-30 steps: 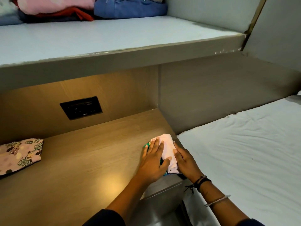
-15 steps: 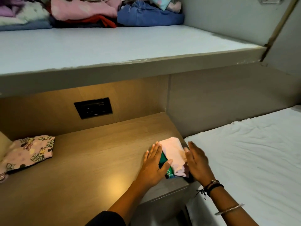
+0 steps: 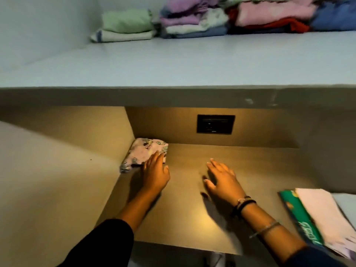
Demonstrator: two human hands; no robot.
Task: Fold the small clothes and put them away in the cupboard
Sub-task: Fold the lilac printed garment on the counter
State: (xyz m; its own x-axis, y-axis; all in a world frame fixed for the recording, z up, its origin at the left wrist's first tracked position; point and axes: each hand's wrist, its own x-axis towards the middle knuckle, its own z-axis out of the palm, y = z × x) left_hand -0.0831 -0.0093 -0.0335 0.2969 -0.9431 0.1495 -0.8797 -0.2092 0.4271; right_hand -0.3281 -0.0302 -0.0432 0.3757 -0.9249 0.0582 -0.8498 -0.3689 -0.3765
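Note:
A small pink patterned cloth (image 3: 142,156) lies folded in the back left corner of the wooden shelf (image 3: 250,170). My left hand (image 3: 156,173) is flat and open, its fingertips touching the cloth's near right edge. Over the bare wood to its right, my right hand (image 3: 221,180) hovers with the fingers spread and nothing in it. At the shelf's right front edge lies a folded stack: a pale pink cloth (image 3: 325,214) on top of a green printed one (image 3: 300,214).
A grey upper shelf (image 3: 173,60) juts out above, with piles of folded clothes (image 3: 231,16) at its back. A black socket plate (image 3: 215,124) sits in the wooden back wall. A grey side panel (image 3: 48,180) closes off the left.
Both hands have left the pink-and-green stack and moved left across the shelf. The left hand now touches the patterned cloth. The view has swung left.

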